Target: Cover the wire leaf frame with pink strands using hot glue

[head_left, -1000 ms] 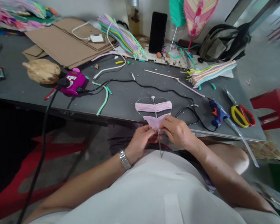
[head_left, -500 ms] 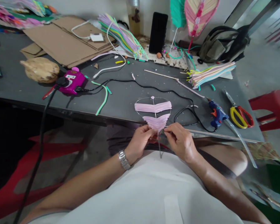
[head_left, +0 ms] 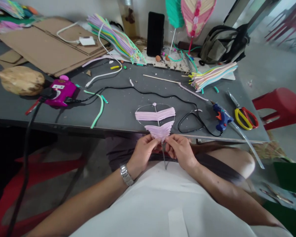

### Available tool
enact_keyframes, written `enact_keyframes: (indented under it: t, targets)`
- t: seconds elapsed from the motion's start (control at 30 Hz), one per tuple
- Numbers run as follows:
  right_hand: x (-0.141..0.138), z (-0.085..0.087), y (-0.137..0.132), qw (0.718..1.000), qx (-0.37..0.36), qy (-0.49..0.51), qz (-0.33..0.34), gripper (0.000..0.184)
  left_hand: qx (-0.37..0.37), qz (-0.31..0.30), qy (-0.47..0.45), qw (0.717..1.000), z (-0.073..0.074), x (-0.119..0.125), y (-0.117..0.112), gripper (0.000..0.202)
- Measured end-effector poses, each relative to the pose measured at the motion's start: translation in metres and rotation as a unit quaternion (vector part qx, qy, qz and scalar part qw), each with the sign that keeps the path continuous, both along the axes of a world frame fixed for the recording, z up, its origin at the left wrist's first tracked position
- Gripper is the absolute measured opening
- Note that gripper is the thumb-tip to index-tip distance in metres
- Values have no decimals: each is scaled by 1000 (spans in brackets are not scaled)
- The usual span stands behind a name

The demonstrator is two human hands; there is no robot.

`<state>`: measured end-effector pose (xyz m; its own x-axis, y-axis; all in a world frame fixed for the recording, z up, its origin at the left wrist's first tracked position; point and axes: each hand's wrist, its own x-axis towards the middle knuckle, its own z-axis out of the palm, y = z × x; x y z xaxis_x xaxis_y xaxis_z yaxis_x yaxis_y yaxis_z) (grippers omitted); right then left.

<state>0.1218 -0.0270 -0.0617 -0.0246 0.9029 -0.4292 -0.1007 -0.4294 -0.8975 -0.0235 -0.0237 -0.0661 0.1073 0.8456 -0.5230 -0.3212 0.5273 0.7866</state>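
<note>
A leaf-shaped wire frame with rows of pink pipe cleaners [head_left: 160,131] stands at the table's front edge, its stem pointing down toward my shirt. Two pink bands cross it, with a gap between them and bare wire at the top. My left hand [head_left: 144,149] pinches the lower left side of the pink part between thumb and fingers. From the other side, my right hand [head_left: 181,149] closes its thumb and fingertips on the lower right side, near the stem. Some fingers of both hands are hidden behind the piece.
A blue glue gun [head_left: 222,117] and scissors [head_left: 245,118] lie to the right. A magenta power outlet [head_left: 60,92] sits left, its black cable crossing the table [head_left: 123,112]. Behind are cardboard [head_left: 49,49], pipe-cleaner bundles [head_left: 117,38], a phone [head_left: 155,34] and a bag [head_left: 222,42].
My right hand has moved in against the lower right of the pink piece, its thumb now pressing there. The view has shifted, so the table things appear further left.
</note>
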Motion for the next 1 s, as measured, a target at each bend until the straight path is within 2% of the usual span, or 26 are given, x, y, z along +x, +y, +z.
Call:
enact_keyframes:
  t: [0.23,0.67,1.0]
  targets:
    - [-7,-2,1,999,-13,12,-50,39,8,-5,5,1000,0,1,0,27]
    - [-8,-2,-1,998,-9,9,-65,36,-31,-10,-44,999,1,-6,-4,37]
    - [-9,0,-1,998,-4,-8,-69,35,-10,25,17,1000,-6,0,-1,37]
